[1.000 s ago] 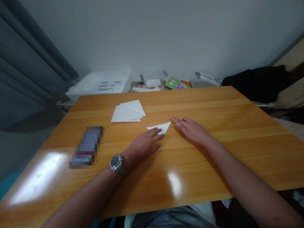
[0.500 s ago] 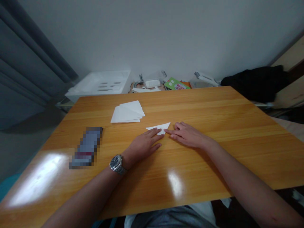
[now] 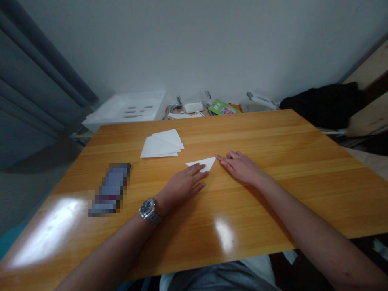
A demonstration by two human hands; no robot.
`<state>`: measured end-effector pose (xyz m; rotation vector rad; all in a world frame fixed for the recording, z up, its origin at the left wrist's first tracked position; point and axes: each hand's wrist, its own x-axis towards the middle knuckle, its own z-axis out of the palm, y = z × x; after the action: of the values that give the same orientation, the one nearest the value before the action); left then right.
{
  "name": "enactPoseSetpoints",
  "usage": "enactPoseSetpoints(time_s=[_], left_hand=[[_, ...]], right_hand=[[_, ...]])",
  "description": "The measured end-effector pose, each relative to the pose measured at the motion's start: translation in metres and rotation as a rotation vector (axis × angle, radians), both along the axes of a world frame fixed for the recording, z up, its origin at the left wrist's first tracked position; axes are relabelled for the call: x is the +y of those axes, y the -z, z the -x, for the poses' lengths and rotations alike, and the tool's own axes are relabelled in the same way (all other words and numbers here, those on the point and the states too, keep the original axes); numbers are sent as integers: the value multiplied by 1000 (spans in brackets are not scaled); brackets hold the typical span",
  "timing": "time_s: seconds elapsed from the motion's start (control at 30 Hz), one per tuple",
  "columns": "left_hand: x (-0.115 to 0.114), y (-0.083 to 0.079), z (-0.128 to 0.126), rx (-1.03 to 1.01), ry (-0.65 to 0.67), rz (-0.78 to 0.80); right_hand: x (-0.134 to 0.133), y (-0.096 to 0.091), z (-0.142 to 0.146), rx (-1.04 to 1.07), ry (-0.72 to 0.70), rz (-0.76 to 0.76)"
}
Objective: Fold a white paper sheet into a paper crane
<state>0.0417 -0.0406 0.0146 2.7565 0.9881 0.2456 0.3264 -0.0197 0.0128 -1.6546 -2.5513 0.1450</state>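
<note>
A small white paper folded into a triangle (image 3: 205, 163) lies flat near the middle of the wooden table (image 3: 273, 190). My left hand (image 3: 182, 185), a watch on its wrist, rests flat on the triangle's near edge with fingers stretched out. My right hand (image 3: 241, 167) also lies flat, its fingertips touching the triangle's right tip. Neither hand grips anything.
A loose stack of white paper sheets (image 3: 162, 144) lies farther back to the left. A blurred dark oblong object (image 3: 109, 190) sits at the left. Behind the table are a white tray (image 3: 127, 109), small clutter and a black cloth (image 3: 324, 103).
My right hand slid left along the triangle's lower edge, then back out to its right tip. My left hand stayed put.
</note>
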Motion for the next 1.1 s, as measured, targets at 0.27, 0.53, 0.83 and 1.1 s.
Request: enactPoseSetpoints(time_s=[0.27, 0.53, 0.83, 1.1], left_hand=[[7, -3, 9, -39, 63, 79], [9, -2, 9, -53, 71, 89], [7, -1, 7, -56, 51, 83], [6, -3, 6, -56, 53, 101]], right_hand=[[0, 1, -1, 18, 7, -4], [0, 3, -1, 24, -7, -21], [0, 2, -2, 31, -11, -20], [-1, 3, -2, 32, -25, -36]])
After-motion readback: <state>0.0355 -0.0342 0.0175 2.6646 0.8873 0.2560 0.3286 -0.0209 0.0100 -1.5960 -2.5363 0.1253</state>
